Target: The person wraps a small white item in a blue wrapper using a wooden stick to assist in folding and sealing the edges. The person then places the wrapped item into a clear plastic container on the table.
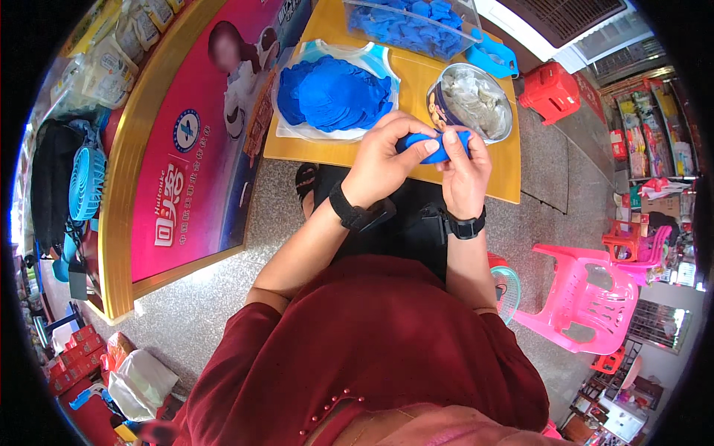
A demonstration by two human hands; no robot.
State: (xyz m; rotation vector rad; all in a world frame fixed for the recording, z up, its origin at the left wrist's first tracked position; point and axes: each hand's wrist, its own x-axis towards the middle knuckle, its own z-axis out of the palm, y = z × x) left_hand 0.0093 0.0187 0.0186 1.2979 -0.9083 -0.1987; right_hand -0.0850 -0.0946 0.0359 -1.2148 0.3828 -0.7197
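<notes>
Between my two hands is a small blue fabric piece [439, 152], held above the near edge of the wooden table [416, 172]. My left hand [393, 149] pinches its left side with thumb and fingers. The thumb and fingers of my right hand [465, 160] close on its right side. Beyond my left hand, a pile of blue fabric pieces [335, 93] lies on a white and light-blue cloth [375, 56]. Just past my right hand stands a round tin [439, 111] with crumpled pale material [476, 104] inside, which I cannot identify.
A clear plastic bin [472, 26] full of blue pieces stands at the far side, beside a blue plastic holder [491, 56]. Left is a pink-panelled counter [186, 163]. On the right are a pink plastic chair [587, 297], a red stool [550, 93] and shelves of goods [658, 126].
</notes>
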